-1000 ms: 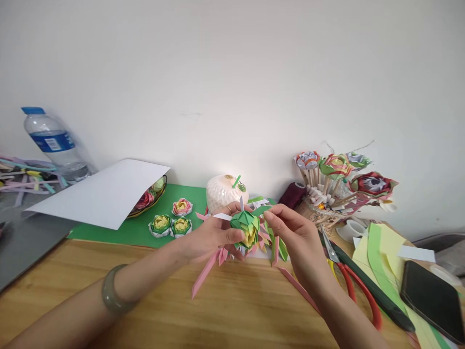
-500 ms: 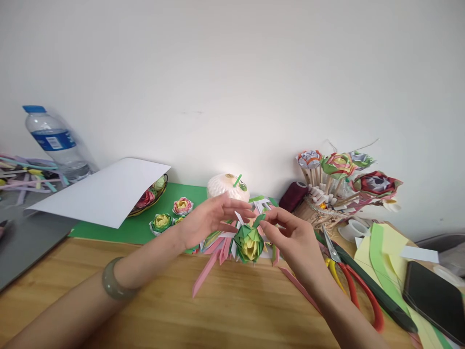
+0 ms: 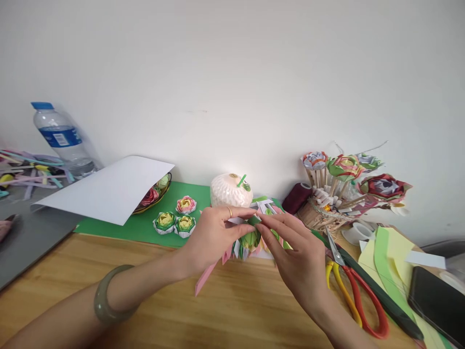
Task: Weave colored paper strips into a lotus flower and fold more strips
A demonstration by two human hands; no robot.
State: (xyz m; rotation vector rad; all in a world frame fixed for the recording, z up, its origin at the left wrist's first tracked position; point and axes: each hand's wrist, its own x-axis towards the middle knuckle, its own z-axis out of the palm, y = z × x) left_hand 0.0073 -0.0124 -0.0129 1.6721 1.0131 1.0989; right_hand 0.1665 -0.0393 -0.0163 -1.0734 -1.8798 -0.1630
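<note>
Between L hand (image 3: pixel 214 238) & R hand (image 3: pixel 300 252) — green paper flower (image 3: pixel 250 240), both pinching its top w/ thumb + fingers. Left of L hand, 3 small flowers (image 3: pixel 185 226); scissors (image 3: pixel 340 261) just right of R hand.

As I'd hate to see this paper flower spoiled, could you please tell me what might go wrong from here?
The left hand and right hand meet at a green paper piece on the paper flower; too much pressure might crease it. The pink strip lies below the left hand and could be brushed aside. The red-handled scissors lie beside the right hand, so a sideways move might knock them.
</note>
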